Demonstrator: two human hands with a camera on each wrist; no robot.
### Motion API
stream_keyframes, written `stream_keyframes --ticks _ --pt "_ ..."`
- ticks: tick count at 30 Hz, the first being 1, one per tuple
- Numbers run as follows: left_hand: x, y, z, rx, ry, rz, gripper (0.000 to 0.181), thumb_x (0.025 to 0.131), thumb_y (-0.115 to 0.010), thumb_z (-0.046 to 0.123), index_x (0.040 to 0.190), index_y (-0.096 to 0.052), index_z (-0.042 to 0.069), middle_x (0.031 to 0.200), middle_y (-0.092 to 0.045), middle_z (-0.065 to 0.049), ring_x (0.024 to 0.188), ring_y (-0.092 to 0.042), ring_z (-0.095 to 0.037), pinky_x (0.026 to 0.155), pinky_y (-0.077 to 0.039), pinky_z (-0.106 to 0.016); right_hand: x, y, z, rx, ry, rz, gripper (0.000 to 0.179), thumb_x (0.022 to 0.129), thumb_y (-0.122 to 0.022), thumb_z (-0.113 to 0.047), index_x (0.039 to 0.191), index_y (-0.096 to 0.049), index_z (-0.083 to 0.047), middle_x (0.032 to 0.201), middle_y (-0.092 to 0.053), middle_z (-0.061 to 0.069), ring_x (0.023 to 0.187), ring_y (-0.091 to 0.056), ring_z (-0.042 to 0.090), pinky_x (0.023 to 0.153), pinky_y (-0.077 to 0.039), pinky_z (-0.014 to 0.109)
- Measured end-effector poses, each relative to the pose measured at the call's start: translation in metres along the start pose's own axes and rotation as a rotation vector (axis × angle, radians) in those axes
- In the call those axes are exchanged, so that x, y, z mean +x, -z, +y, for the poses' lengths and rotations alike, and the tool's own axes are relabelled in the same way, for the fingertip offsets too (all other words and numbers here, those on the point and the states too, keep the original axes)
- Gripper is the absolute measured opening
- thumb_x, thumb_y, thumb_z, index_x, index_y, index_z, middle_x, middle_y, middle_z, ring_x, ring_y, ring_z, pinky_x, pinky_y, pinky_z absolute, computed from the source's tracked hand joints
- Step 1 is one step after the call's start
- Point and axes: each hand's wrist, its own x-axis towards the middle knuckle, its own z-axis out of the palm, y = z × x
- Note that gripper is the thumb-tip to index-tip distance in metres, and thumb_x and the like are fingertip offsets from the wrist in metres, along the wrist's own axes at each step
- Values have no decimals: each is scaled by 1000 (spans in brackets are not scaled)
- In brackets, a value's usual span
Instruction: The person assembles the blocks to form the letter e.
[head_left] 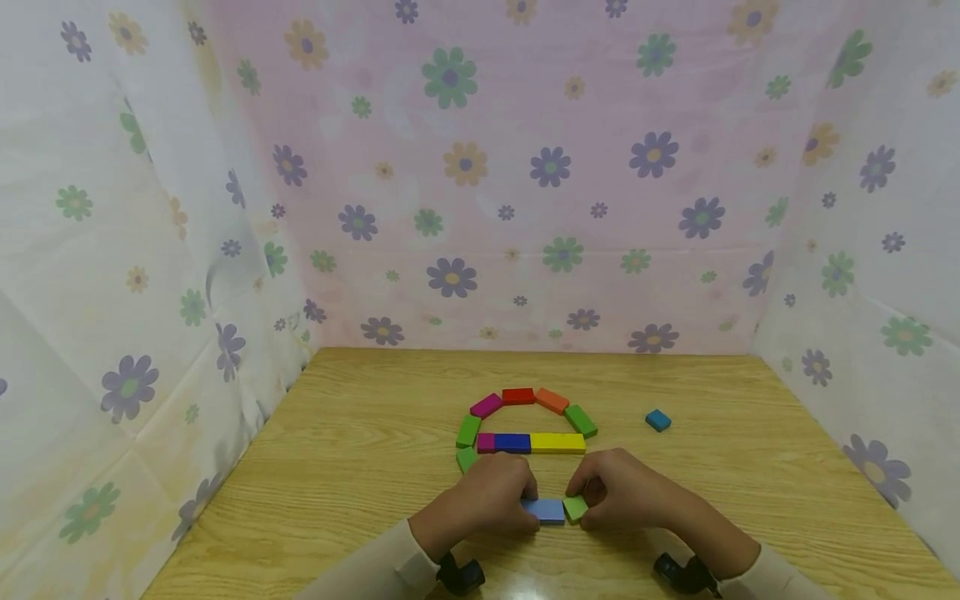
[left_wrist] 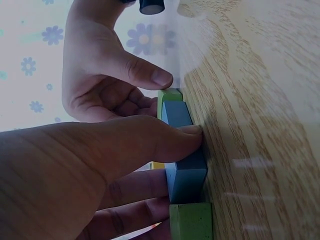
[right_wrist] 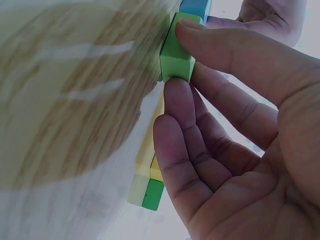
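Observation:
Low in the head view both hands meet on the wooden table point(head_left: 375, 467). My left hand point(head_left: 525, 502) pinches a light blue block point(head_left: 545, 511) between thumb and fingers; the left wrist view shows the thumb on that light blue block point(left_wrist: 184, 167). My right hand point(head_left: 582, 500) pinches a light green block point(head_left: 576, 507) end to end with the blue one. The right wrist view has the thumb and a finger on this green block point(right_wrist: 176, 52). Another green block point(left_wrist: 191, 221) lies against the blue block's other end.
Behind the hands an arch of green, magenta, red point(head_left: 518, 396) and orange blocks curves over a flat row of magenta, blue and yellow point(head_left: 557, 442). A lone teal block point(head_left: 657, 420) lies to the right. Flowered cloth walls point(head_left: 480, 208) enclose the table on three sides.

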Motion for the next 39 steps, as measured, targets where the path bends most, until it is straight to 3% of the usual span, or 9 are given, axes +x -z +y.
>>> stream_keyframes --ticks 8,14,20,28,34,39 --pt "0 0 0 -17 16 -9 17 80 -89 37 87 -83 23 76 -67 17 69 -54 -1 65 -46 -19 0 1 -1 10 -21 -17 31 77 -91 -17 106 -79 -17 100 -73 -7 85 -68 11 71 -56 24" --pt "1 -1 -1 -14 10 -9 17 80 -89 37 85 -82 23 75 -66 17 68 -54 -1 65 -47 -19 -1 12 3 -20 19 11 32 81 -89 -22 111 -78 -17 108 -73 -2 88 -69 10 74 -57 24" --pt "2 -2 -2 -1 4 0 17 79 -89 38 86 -82 24 76 -66 18 70 -54 0 66 -47 -20 -3 35 15 -61 1 128 33 87 -84 -23 117 -74 -13 113 -72 5 94 -71 17 77 -58 25" --pt "1 -1 -2 8 -8 4 16 79 -89 37 85 -82 24 77 -65 17 70 -53 0 67 -46 -19 -6 62 33 -128 -94 338 36 87 -84 -27 118 -75 -12 119 -73 11 95 -69 17 71 -57 26" --pt "1 -1 -2 18 -17 11 16 80 -89 37 87 -82 24 80 -67 17 72 -53 1 68 -46 -18 -10 73 53 -168 -195 474 37 89 -83 -28 121 -75 -11 128 -69 16 105 -69 31 77 -60 40" --pt "1 -1 -1 4 -1 0 16 80 -89 36 89 -83 24 81 -67 17 72 -53 1 68 -47 -19 -13 75 70 -174 -277 526 44 91 -80 -30 129 -71 -9 141 -57 24 119 -61 45 82 -58 53"
